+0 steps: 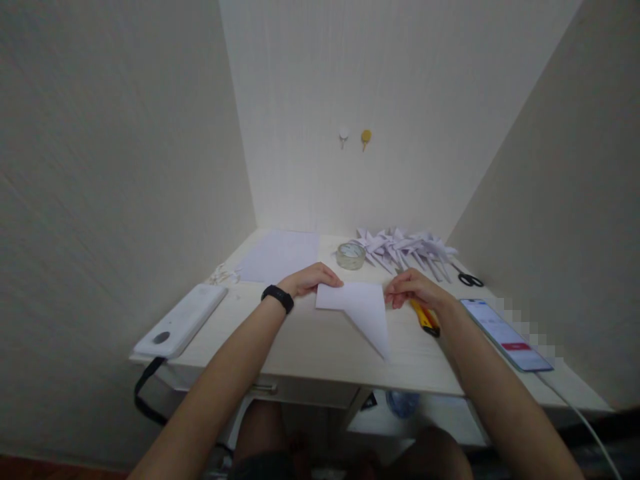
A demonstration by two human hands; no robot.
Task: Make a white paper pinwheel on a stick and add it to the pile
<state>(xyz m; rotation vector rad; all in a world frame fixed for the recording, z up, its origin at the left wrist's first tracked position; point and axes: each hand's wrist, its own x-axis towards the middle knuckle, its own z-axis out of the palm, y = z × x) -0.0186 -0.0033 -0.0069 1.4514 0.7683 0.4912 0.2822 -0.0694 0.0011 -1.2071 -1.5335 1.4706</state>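
A white sheet of folded paper (357, 303) lies just over the tabletop, with a straight upper edge and a long point toward me at lower right. My left hand (313, 279), a black band on its wrist, grips the paper's upper left part, thumb on top. At the right edge, my right hand (413, 290) has its fingers bent and closed against the paper; the exact hold of the fingertips is partly hidden. A yellow utility knife (425, 317) lies under and beside my right wrist.
Behind my hands are a roll of clear tape (351, 255), a heap of folded paper pinwheels (403, 248) and a flat paper stack (280, 253). Black-handled scissors (471, 280) and a cabled phone (505, 333) lie right. A white device (183, 320) sits at the left edge; walls enclose the desk.
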